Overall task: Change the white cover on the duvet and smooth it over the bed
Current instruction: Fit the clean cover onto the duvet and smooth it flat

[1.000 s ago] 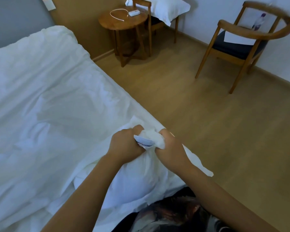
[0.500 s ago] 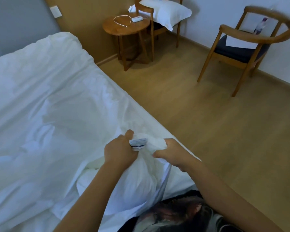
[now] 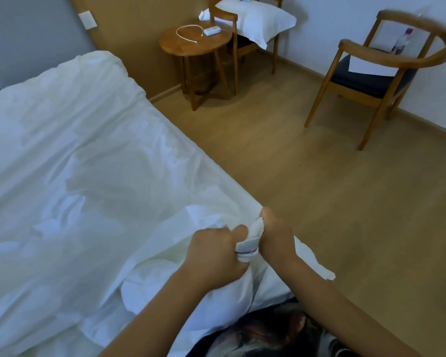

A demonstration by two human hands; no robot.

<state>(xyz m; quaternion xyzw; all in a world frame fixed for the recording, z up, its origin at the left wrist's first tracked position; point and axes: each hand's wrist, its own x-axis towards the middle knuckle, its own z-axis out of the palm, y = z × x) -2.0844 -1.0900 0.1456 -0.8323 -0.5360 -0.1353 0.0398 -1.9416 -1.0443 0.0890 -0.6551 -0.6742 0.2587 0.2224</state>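
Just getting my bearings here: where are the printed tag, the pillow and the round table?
printed tag (image 3: 246,247), head view, on its flat printed face.
pillow (image 3: 258,18), head view, middle of its white top side.
round table (image 3: 204,46), head view, bare wood of its top.

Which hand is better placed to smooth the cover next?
Probably left. The left hand grips the cover nearer its wrinkled middle; the right hand grips at the edge beside the floor.
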